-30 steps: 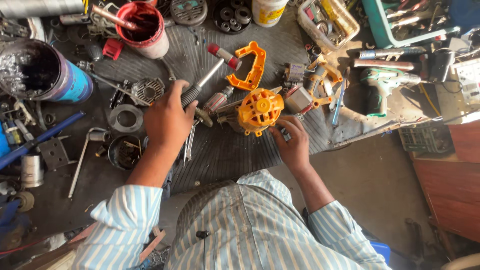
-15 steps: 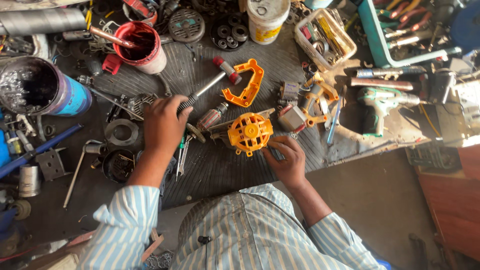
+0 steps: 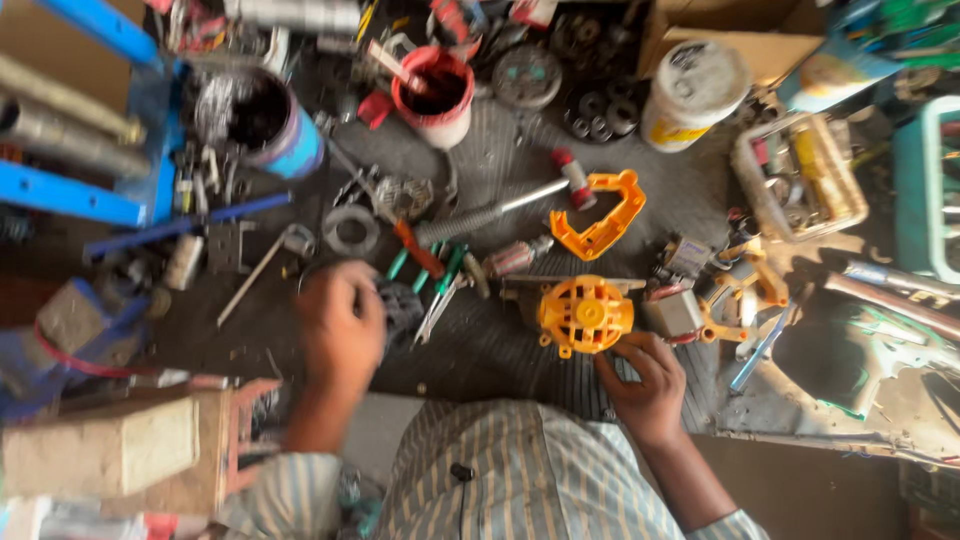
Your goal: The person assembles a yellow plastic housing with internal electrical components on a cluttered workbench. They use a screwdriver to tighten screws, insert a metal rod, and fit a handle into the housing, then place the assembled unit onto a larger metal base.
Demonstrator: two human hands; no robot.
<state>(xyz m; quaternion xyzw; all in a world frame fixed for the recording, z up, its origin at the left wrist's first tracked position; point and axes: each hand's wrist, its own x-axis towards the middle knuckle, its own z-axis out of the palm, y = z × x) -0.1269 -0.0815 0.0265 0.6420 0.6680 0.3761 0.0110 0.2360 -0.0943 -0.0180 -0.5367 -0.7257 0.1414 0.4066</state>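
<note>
Resting at about 5 o'clock of centre, right hand (image 3: 645, 385), fingers curled closed against the lower rim of the round yellow motor housing (image 3: 585, 315) and pinching it between thumb and fingertips. Sitting on the dark ribbed mat (image 3: 480, 350), just right of centre, ribbed face turned up toward the camera. Lying at 12 o'clock of that housing and slightly apart from it, an orange curved plastic frame (image 3: 600, 215). Touching or nearly touching the housing at 3 o'clock, a small grey motor block (image 3: 675, 312) with red wiring.

Hovering at 9 o'clock of the housing and well apart from it, left hand (image 3: 340, 325), blurred, knuckles up, fingers bent over a dark object (image 3: 402, 305) at their tips; impossible telling whether gripping it or merely covering it. Lying just at 2 o'clock of this hand, green-handled tools (image 3: 440, 275) and an orange-handled one. Stretching at 1 o'clock of the same hand, a long screwdriver (image 3: 480, 215) with a dark ribbed grip and bare steel shaft.

Standing far at 12 o'clock, a red pot (image 3: 435, 95) with a stick in it. Standing at 1 o'clock near the top edge, a white tub (image 3: 690, 90). Standing at 11 o'clock, a blue-walled can (image 3: 300, 150).
</note>
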